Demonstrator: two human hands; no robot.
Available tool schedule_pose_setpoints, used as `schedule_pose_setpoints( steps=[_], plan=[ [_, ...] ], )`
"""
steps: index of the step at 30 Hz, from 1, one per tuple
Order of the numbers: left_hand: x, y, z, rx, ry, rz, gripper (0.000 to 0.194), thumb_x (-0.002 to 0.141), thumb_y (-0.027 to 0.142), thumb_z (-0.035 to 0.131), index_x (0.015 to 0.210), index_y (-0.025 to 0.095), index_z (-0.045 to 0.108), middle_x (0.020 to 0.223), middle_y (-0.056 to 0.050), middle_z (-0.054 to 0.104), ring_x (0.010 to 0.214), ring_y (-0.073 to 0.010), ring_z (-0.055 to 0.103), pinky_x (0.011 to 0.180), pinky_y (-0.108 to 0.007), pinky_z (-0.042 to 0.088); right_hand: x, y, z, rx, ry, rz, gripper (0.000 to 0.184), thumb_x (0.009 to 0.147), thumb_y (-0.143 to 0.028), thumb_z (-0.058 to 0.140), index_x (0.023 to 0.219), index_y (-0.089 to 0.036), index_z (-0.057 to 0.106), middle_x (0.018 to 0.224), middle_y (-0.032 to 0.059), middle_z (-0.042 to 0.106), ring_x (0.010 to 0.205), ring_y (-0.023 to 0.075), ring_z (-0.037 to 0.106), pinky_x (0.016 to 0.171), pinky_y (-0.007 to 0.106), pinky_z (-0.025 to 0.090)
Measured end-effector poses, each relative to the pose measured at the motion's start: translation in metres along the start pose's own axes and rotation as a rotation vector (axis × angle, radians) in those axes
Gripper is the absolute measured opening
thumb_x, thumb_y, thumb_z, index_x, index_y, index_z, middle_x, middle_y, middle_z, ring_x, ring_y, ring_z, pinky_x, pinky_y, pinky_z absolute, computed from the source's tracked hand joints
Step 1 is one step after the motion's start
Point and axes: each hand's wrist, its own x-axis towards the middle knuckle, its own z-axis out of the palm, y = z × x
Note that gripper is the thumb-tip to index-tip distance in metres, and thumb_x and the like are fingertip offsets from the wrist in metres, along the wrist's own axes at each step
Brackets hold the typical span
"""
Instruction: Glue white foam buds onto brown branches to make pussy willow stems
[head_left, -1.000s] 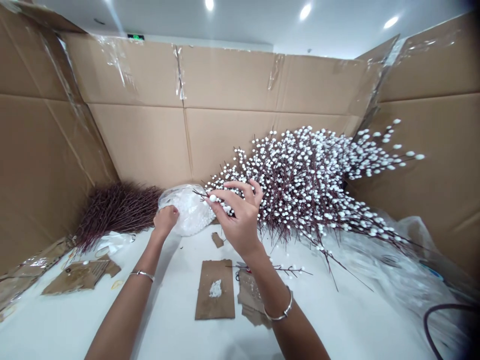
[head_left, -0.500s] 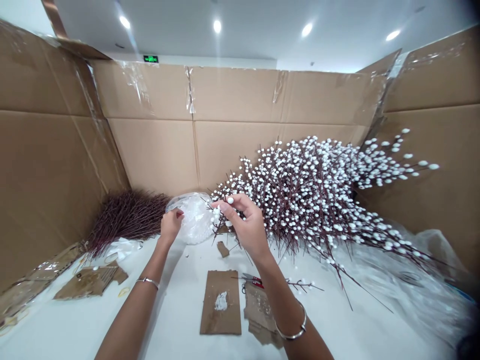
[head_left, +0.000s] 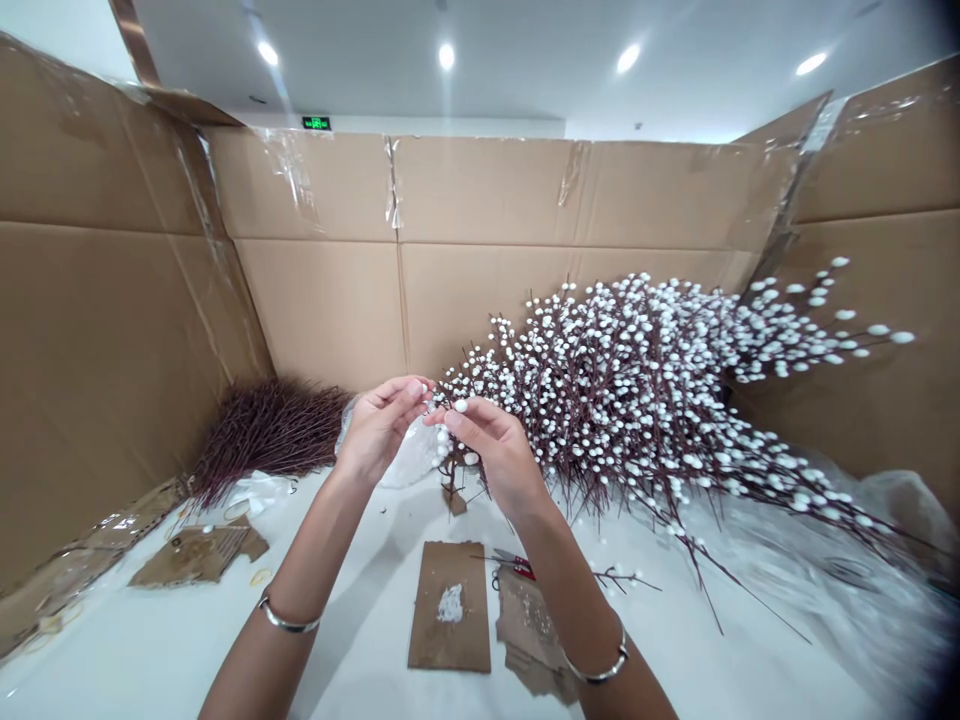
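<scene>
White-berried stem [head_left: 452, 452] sat pinched in the right hand [head_left: 504, 455]; the left hand's [head_left: 379, 425] fingertips pinched a white berry [head_left: 424, 390] beside it.

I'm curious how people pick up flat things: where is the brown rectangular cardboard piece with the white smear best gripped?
Probably the left edge of the cardboard piece, approached from the left: thumb above, fingertips easing under. It lies flat, so an edge needs lifting; the white smear sits mid-face, and torn brown cardboard lies near its right edge.
</scene>
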Motion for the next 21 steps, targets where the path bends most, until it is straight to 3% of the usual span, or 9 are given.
schedule_pose_setpoints(
  steps=[5,14,21],
  plan=[
    [-0.016,0.006,0.019,-0.1,-0.084,-0.077,0.032,0.064,0.037,0.089,0.077,0.013,0.073,0.074,-0.001,0.066,0.065,-0.0072,0.057,0.063,-0.018,0.047,0.003,0.007,0.001,0.095,-0.017,0.046,0.008,0.082,-0.036,0.073,0.083,-0.029,0.074,0.083,-0.0015,0.074,0.086,0.0159,0.064,0.091,0.035,0.047],
    [-0.018,0.001,0.021,-0.119,-0.1,-0.06,0.026,0.071,0.035,0.085,0.08,0.014,0.073,0.081,-0.002,0.069,0.071,-0.0071,0.06,0.07,-0.017,0.049,0.004,0.011,0.0,0.111,0.055,0.058,0.009,0.081,-0.037,0.073,0.082,-0.028,0.074,0.079,-0.0012,0.072,0.076,0.0153,0.061,0.082,0.034,0.048],
    [-0.018,-0.001,0.023,-0.172,-0.082,-0.01,0.022,0.069,0.031,0.086,0.081,0.016,0.075,0.08,0.0,0.072,0.061,-0.0033,0.058,0.067,-0.014,0.05,0.001,0.006,0.008,0.096,0.115,0.008,0.01,0.082,-0.035,0.071,0.077,-0.026,0.073,0.079,-0.0009,0.072,0.082,0.0156,0.064,0.089,0.034,0.049]
  ],
)
